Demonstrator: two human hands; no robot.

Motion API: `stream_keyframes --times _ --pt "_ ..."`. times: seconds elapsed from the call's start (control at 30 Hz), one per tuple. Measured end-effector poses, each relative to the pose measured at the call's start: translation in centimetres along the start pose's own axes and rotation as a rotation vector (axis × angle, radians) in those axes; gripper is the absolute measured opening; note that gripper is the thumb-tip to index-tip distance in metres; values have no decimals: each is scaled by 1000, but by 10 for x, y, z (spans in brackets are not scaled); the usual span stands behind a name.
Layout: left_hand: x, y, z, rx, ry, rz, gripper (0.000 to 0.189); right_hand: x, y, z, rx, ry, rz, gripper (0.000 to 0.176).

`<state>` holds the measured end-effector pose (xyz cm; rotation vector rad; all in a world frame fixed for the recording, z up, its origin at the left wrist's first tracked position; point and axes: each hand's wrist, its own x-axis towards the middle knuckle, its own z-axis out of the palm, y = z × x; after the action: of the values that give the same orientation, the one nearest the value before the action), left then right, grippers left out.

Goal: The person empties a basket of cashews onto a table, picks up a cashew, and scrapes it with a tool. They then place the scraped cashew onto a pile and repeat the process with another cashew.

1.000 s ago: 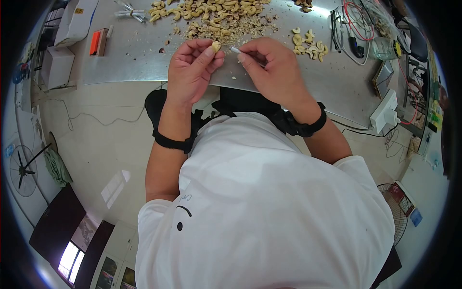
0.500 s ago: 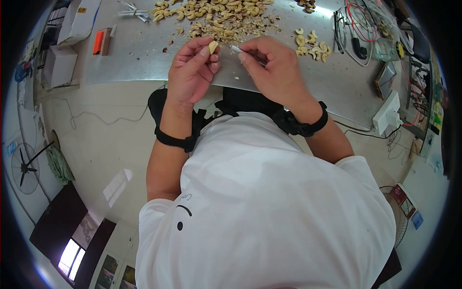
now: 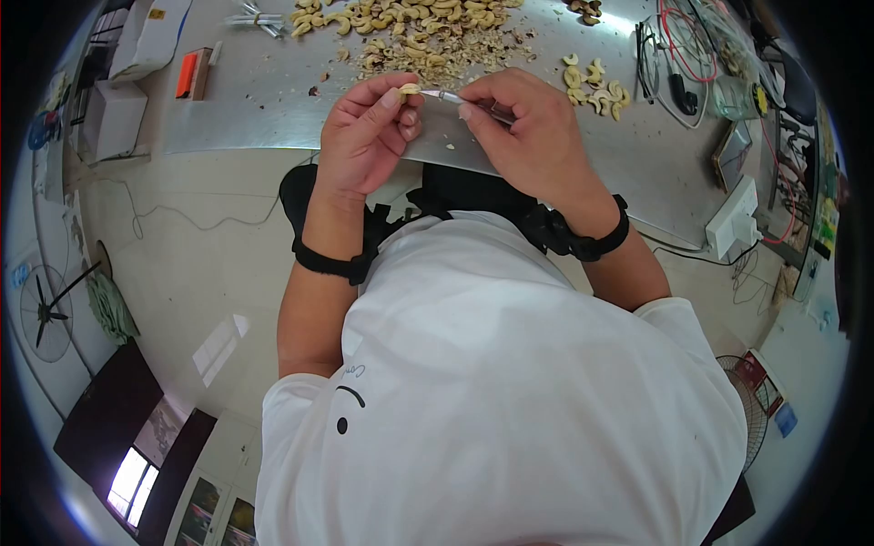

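Observation:
My left hand (image 3: 369, 132) is closed, pinching a cashew nut (image 3: 410, 89) between thumb and forefinger over the metal table's front part. In my right hand (image 3: 537, 136) is a slim silver craft knife (image 3: 448, 96), gripped like a pen. Its blade points left, with the tip right at the nut. Beyond both hands lie a heap of cashews (image 3: 414, 16) and a spread of broken bits and skins (image 3: 437, 62). A smaller group of cashews (image 3: 596, 91) rests to the right of my right hand.
On the metal table (image 3: 264, 127), an orange box (image 3: 189, 76) and bundled silver tools (image 3: 257, 20) lie at the left. Dark nut pieces (image 3: 584, 11) sit at the back. Cables (image 3: 678, 55), a glass jar (image 3: 731, 96) and a white power strip (image 3: 731, 218) occupy the right side.
The knife has turned and its blade now reaches the cashew. My right hand has shifted slightly right, and the nut has been turned in my left fingers.

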<state>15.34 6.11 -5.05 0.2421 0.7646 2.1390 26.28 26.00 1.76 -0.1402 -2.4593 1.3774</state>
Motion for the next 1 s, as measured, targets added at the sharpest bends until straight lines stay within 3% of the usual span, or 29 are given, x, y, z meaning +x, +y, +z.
stream_keyframes --times 0.4,0.5,0.7,1.0 --pt "-1 -1 -1 48 -10 -3 31 -1 -3 1 -9 -8 15 9" --pt "-1 -1 -2 70 -21 -6 32 -2 -1 6 -107 165 -51 8" --pt "0 -2 0 16 12 11 30 -5 -3 4 57 44 11 8" --pt "0 -3 -1 16 -22 25 12 -4 -4 4 26 6 30 9"
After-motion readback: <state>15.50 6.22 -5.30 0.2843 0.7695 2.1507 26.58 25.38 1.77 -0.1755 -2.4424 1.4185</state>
